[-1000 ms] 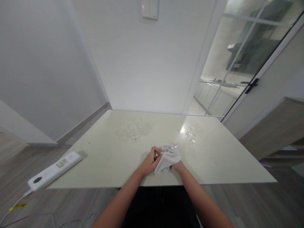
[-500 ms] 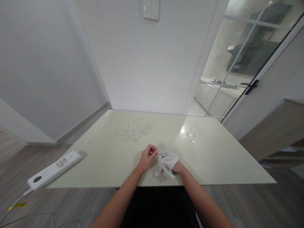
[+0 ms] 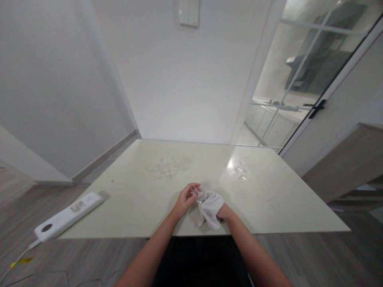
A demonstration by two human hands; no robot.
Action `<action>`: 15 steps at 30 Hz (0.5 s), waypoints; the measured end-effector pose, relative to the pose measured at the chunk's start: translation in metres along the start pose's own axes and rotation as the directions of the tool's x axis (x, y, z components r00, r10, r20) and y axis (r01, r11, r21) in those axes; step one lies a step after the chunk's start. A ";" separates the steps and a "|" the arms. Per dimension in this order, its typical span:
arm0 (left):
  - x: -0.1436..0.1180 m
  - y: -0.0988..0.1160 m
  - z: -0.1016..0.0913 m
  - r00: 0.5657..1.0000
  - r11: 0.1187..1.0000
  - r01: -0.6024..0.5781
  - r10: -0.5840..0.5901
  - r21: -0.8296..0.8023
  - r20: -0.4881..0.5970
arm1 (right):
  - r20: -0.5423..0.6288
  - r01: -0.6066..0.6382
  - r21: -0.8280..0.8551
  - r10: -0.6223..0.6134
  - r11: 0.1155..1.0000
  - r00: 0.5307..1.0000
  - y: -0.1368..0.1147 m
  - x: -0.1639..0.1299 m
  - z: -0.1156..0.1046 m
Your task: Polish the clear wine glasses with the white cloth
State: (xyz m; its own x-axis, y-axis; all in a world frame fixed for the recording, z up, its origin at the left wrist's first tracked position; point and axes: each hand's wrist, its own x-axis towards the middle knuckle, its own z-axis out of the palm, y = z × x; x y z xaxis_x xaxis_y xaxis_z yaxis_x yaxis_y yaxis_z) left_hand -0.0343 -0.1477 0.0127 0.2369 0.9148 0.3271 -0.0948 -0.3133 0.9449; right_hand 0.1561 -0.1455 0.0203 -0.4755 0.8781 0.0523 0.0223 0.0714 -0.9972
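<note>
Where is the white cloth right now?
The cloth is in the right hand, low in the middle of the head view near the table's front edge, pressed against a small glass that the left hand holds.

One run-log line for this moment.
left hand: holds small glass | right hand: white cloth against glass | table: more glasses behind

Both forearms reaching forward, left hand fingers curled, right hand mostly hidden
</note>
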 end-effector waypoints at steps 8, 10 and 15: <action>-0.001 0.003 0.004 0.998 1.000 -0.011 0.011 0.010 -0.063 | -0.016 -0.020 0.003 0.020 1.000 1.000 0.014 0.003 -0.002; -0.001 0.004 0.004 0.999 0.999 -0.032 0.031 -0.043 -0.023 | -0.020 -0.013 0.000 0.013 1.000 1.000 0.013 0.003 -0.003; -0.002 0.008 0.004 0.998 1.000 0.021 -0.020 0.003 -0.063 | -0.032 -0.063 -0.071 0.061 0.995 0.998 0.003 0.002 -0.002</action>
State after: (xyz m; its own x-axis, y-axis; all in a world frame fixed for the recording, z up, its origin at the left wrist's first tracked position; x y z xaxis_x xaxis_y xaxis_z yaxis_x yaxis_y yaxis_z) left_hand -0.0312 -0.1527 0.0198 0.1774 0.9352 0.3064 -0.0865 -0.2953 0.9515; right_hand 0.1572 -0.1429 0.0177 -0.4445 0.8957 -0.0072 0.1147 0.0490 -0.9922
